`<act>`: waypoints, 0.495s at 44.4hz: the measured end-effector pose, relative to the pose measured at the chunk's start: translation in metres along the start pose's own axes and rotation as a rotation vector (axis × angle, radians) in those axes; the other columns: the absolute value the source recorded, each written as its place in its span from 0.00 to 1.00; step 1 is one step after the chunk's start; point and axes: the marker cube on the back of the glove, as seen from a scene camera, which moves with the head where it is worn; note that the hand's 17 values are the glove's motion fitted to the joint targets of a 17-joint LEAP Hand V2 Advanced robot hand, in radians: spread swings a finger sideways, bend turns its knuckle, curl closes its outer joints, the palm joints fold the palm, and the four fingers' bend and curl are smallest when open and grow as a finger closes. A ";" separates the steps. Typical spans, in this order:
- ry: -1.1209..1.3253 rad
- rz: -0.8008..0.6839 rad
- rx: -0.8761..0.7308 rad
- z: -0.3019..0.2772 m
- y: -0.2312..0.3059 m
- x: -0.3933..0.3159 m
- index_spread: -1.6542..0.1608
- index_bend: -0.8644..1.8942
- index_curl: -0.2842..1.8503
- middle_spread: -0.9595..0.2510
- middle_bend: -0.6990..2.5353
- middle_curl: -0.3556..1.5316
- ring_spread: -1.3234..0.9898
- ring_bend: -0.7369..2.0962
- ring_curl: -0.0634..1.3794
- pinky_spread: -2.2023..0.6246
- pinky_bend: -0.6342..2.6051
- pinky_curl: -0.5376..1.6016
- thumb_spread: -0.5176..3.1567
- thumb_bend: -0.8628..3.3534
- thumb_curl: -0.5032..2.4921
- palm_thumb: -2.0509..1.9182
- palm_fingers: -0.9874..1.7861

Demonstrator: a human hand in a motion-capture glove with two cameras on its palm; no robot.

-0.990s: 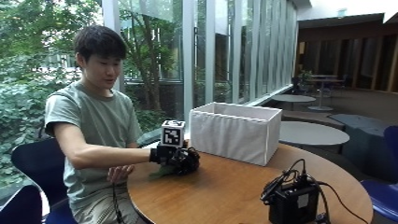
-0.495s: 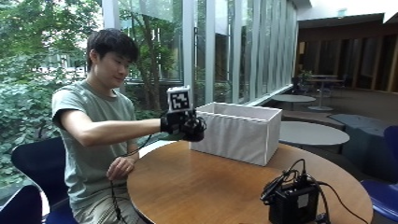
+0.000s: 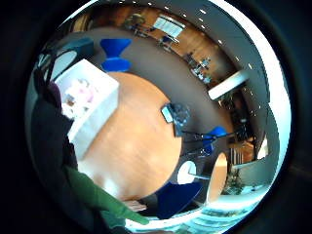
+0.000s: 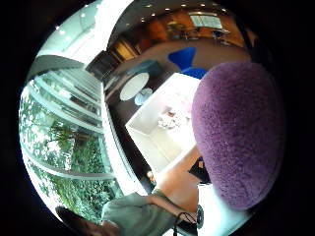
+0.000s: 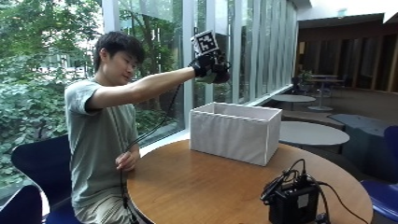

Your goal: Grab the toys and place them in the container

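Round wooden table (image 5: pixel 205 186) occupies the lower frame; a black device (image 5: pixel 292 203) is seen lower right, no legible label. At centre, the white container (image 5: pixel 235 130) stands. Above it, upper centre, a purple plush toy (image 4: pixel 238 137) is grasped in the gloved right hand (image 5: pixel 210 69).

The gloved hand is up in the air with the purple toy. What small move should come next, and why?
Probably lower the hand toward the container's opening, then let go. In the outside view the gloved right hand holds the purple toy high above the white container, whose open top lies below it.
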 end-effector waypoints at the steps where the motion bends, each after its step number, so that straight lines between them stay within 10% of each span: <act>1: -0.004 0.009 -0.002 0.002 -0.007 -0.013 0.75 0.42 0.19 0.55 0.44 0.62 0.43 0.73 0.44 0.65 0.57 0.45 0.32 0.23 0.43 0.68 0.71; 8: 0.014 -0.263 -0.027 0.034 -0.026 -0.084 0.74 0.42 0.20 0.54 0.43 0.64 0.43 0.72 0.44 0.65 0.57 0.45 0.31 0.23 0.44 0.69 0.71; 22: 0.050 -0.270 -0.252 0.107 -0.024 -0.119 0.74 0.38 0.19 0.52 0.40 0.67 0.43 0.72 0.44 0.65 0.57 0.46 0.30 0.21 0.46 0.69 0.69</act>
